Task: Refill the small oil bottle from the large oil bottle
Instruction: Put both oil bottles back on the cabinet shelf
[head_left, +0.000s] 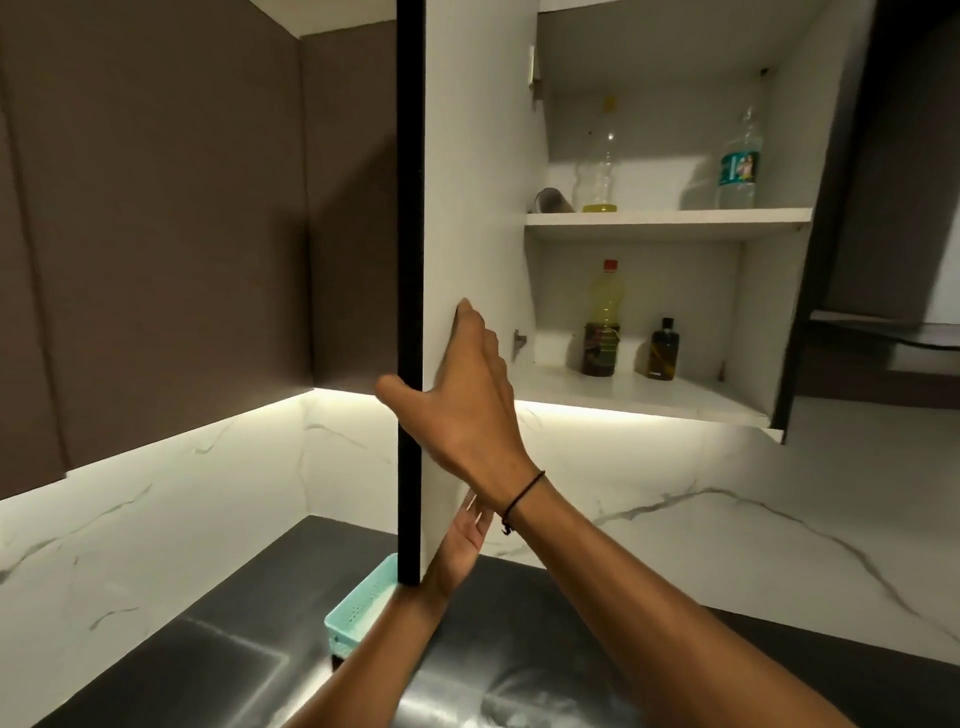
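Dim, under-cabinet glow, wide-angle warp

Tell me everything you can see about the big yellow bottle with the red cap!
The large oil bottle is tall, clear plastic with a red cap on top. Yellow oil fills it nearly to the neck, and a dark label wraps its lower part. It stands upright on the bottom shelf of the open cabinet, left of a small dark bottle and apart from it. No hand touches it.

A large clear oil bottle with a red cap stands upright on the bottom cabinet shelf, nearly full of yellow oil, with a dark label around its lower part. Near it, to the right and apart, stands a small dark oil bottle with a black cap.
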